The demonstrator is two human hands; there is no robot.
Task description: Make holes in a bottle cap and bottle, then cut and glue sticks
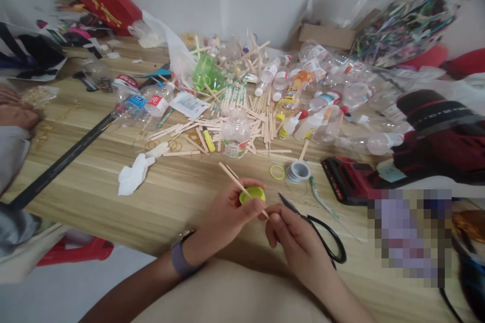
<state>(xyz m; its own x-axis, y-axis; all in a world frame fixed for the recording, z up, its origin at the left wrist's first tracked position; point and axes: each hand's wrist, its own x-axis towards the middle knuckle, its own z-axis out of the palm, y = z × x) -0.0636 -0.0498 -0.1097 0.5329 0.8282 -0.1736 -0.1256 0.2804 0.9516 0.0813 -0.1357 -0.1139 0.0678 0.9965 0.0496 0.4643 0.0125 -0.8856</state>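
holding, head view: left hand (238,207) closed round a yellow-green cap (257,192), wooden stick (232,176) passing across or through it, cannot tell which; right hand (293,232) pinching the stick's near end, fingertips together; looks partway along: stick and cap meet, whether fixed unclear; loose sticks (267,116) and an upright clear bottle (235,133) ahead, unheld; scissors (329,237) partly behind right hand, wire spool (298,171) and power tool (346,179) crowding that side
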